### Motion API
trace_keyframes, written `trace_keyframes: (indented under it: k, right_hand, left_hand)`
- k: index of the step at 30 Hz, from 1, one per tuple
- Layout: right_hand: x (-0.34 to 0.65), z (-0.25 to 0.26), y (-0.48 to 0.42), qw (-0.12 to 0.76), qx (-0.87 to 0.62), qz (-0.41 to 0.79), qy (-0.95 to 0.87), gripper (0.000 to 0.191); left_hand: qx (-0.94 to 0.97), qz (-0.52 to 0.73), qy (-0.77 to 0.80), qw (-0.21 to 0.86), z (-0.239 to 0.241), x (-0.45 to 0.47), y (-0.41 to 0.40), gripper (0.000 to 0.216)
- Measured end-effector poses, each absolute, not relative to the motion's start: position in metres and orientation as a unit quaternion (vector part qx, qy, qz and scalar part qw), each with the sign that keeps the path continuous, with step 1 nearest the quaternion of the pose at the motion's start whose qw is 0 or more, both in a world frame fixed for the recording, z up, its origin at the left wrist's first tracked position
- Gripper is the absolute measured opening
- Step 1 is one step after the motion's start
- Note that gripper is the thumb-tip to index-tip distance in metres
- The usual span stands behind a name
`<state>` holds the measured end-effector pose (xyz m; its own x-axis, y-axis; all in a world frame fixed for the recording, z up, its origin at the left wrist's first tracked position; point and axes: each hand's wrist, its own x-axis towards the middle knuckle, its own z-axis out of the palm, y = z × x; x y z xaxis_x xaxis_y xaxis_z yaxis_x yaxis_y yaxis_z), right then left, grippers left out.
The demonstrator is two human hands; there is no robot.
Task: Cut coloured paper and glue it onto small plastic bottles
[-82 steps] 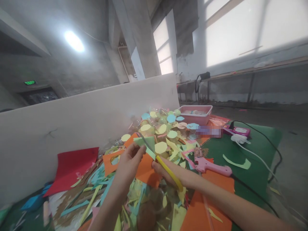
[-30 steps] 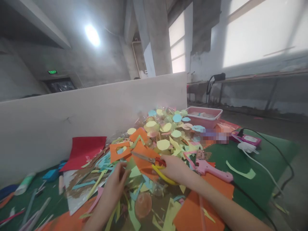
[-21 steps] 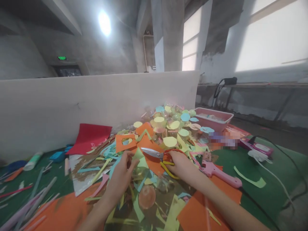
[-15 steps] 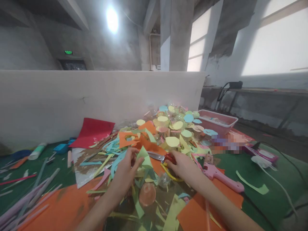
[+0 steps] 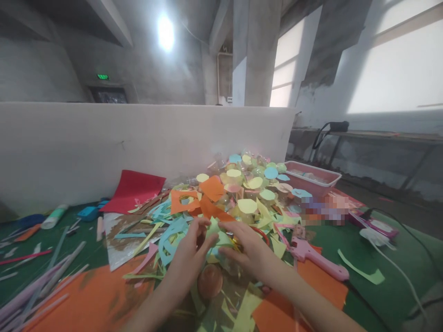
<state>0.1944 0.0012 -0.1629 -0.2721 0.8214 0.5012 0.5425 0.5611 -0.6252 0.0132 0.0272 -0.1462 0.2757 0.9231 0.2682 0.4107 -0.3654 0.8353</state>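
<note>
Left of the glue gun (image 5: 318, 259), pale green paper (image 5: 215, 227) pointed its tip away, long axis unclear. The left hand (image 5: 192, 244) pinched it; the right hand (image 5: 252, 245) curled its fingers against it, grip unclear. Right of the glue gun, green tabletop (image 5: 350, 240) ran to its edge.

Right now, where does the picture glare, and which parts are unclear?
In the head view, the ceiling light glares with a halo and the bright panels at upper right look washed out; also in the head view, a pixelated patch masks something near the pink basin, and the left hand and right hand look slightly soft.
</note>
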Motion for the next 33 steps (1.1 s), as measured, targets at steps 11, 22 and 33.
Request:
trace_keyframes:
  k: [11,22,33]
  right_hand:
    - [0.191,-0.152,-0.001,0.493,-0.446,0.334,-0.668,0.029]
    - [0.190,-0.160,0.012,0.585,-0.386,0.482,-0.526,0.049]
    - [0.188,-0.154,0.011,0.617,-0.337,0.574,-0.420,0.032]
  left_hand:
    - [0.723,0.430,0.417,0.345,-0.152,0.010,0.028,0.026]
    - [0.745,0.409,0.393,0.351,-0.150,0.015,0.022,0.036]
    - [0.749,0.346,0.432,0.364,-0.150,0.015,0.025,0.061]
